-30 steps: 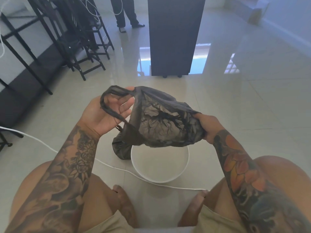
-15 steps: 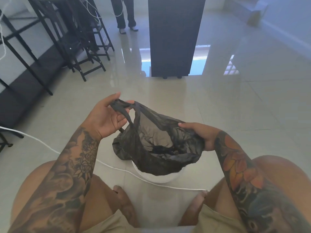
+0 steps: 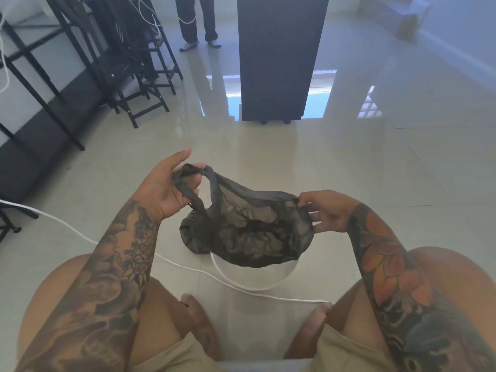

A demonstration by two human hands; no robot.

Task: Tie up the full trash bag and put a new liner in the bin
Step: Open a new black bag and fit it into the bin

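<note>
Glossy tiled floor [image 3: 375,170] underfoot, dark cabinet [image 3: 279,57] upright beyond. Below, white bin [image 3: 257,280] on the tiles, partly hidden by the black liner [image 3: 249,232] held open just above its mouth. Left hand [image 3: 166,189] pinched on one handle loop, index finger extended; right hand [image 3: 327,210] clamped on the opposite rim. White cable [image 3: 80,234] across the floor beside the bin.
</note>
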